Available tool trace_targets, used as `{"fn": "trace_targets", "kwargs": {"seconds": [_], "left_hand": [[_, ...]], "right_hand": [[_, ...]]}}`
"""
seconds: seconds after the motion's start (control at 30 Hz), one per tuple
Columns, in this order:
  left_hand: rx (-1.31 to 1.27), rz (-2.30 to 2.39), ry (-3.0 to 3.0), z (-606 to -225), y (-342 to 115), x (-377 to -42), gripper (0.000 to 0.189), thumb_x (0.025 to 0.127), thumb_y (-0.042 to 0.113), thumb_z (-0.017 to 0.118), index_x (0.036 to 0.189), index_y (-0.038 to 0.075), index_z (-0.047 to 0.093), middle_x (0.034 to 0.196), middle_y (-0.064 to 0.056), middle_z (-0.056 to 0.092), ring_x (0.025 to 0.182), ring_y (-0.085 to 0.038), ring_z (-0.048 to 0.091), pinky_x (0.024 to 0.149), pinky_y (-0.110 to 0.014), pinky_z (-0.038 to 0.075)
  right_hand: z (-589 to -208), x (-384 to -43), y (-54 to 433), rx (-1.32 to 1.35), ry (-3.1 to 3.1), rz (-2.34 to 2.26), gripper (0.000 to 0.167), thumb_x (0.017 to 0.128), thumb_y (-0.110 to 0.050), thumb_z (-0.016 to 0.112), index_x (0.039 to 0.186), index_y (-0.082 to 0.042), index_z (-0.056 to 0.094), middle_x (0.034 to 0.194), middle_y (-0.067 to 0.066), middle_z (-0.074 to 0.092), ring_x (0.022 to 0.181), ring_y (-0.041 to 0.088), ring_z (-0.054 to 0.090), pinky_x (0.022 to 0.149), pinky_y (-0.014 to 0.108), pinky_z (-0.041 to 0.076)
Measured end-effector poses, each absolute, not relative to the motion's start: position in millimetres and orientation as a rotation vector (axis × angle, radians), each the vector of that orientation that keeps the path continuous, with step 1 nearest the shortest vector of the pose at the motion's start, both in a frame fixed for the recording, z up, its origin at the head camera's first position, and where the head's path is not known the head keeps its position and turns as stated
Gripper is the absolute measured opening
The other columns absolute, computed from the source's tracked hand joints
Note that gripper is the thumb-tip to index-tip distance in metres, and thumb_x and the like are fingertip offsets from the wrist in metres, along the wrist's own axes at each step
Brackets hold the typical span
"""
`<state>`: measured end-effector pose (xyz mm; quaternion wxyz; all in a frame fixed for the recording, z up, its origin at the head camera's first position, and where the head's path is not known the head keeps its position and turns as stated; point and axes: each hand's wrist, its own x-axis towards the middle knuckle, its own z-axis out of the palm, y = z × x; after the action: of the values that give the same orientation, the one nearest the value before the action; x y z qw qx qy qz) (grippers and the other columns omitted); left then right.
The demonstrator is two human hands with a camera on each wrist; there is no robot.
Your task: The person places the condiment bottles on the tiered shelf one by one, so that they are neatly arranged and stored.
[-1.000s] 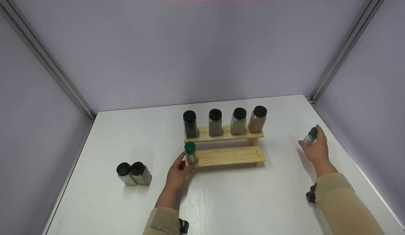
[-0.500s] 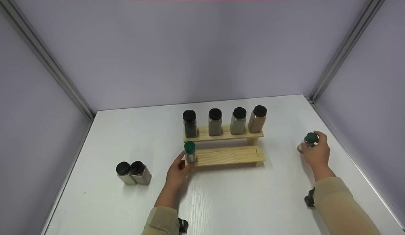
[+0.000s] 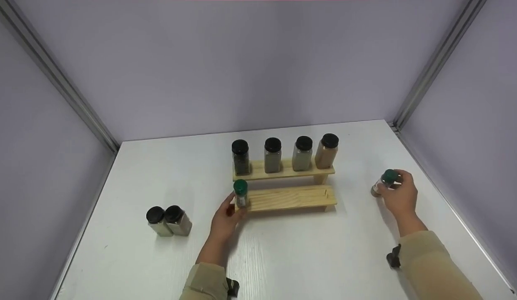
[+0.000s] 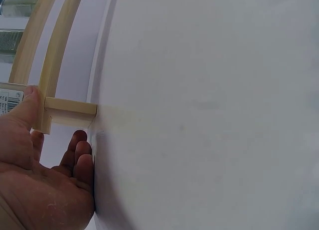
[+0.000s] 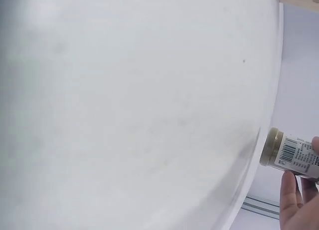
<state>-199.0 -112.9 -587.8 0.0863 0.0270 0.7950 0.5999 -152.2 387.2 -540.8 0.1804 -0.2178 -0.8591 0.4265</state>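
A two-tier wooden rack stands mid-table. On the left end of its lower shelf is a small green-capped spice jar, upright. My left hand holds this jar low down, thumb in front and a finger on the far side. In the left wrist view, the thumb lies against the jar's label beside the shelf edge. To the right of the rack, my right hand grips another green-capped spice jar, tilted and above the table. Its barcode label shows in the right wrist view.
Several black-capped spice jars stand along the rack's upper shelf. Two more black-capped jars sit close together on the white table at left. Pale walls enclose the back and sides.
My right hand has brought its jar leftward, toward the rack, and turned it so the green cap faces up more. The left hand and its jar stay at the rack's left end.
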Motion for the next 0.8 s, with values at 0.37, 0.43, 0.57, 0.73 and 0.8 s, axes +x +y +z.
{"fn": "trace_targets", "kwargs": {"seconds": [0.37, 0.43, 0.57, 0.73, 0.8], "left_hand": [[0.11, 1.779, 2.381, -590, -114, -199, 0.07, 0.105, 0.025, 0.071, 0.165, 0.009, 0.038, 0.132, -0.022, 0.063, 0.117, -0.033, 0.06, 0.097, -0.049, 0.052], [0.116, 1.78, 2.389, -590, -114, -199, 0.07, 0.104, 0.025, 0.071, 0.165, 0.009, 0.038, 0.135, -0.023, 0.062, 0.119, -0.034, 0.059, 0.098, -0.05, 0.052], [0.107, 1.778, 2.394, -590, -114, -200, 0.07, 0.104, 0.027, 0.072, 0.164, 0.01, 0.039, 0.146, -0.028, 0.055, 0.134, -0.041, 0.054, 0.107, -0.056, 0.048], [0.097, 1.775, 2.39, -591, -113, -200, 0.071, 0.104, 0.028, 0.072, 0.165, 0.011, 0.04, 0.149, -0.03, 0.053, 0.137, -0.043, 0.051, 0.11, -0.058, 0.044], [0.089, 1.782, 2.382, -591, -113, -199, 0.071, 0.104, 0.028, 0.072, 0.165, 0.012, 0.04, 0.15, -0.03, 0.052, 0.139, -0.043, 0.05, 0.111, -0.058, 0.043]], "right_hand": [[-524, -145, 353, -0.325, -2.388, 1.033, 0.058, 0.091, -0.001, 0.079, 0.143, 0.004, 0.053, 0.125, 0.022, 0.067, 0.107, 0.031, 0.065, 0.084, 0.025, 0.051], [-519, -144, 345, -0.266, -2.369, 1.014, 0.057, 0.089, 0.001, 0.081, 0.14, 0.004, 0.055, 0.122, 0.021, 0.07, 0.103, 0.026, 0.066, 0.083, 0.022, 0.05], [-506, -143, 324, -0.164, -2.333, 1.026, 0.056, 0.086, 0.002, 0.084, 0.136, 0.003, 0.058, 0.119, 0.016, 0.072, 0.097, 0.014, 0.064, 0.078, 0.015, 0.048], [-495, -145, 295, -0.048, -2.29, 1.089, 0.059, 0.083, 0.003, 0.087, 0.135, 0.001, 0.06, 0.114, 0.013, 0.075, 0.093, 0.004, 0.063, 0.068, 0.018, 0.048], [-493, -148, 283, -0.004, -2.279, 1.129, 0.059, 0.082, 0.004, 0.088, 0.134, 0.001, 0.059, 0.113, 0.012, 0.076, 0.093, 0.006, 0.063, 0.067, 0.021, 0.049]]}}
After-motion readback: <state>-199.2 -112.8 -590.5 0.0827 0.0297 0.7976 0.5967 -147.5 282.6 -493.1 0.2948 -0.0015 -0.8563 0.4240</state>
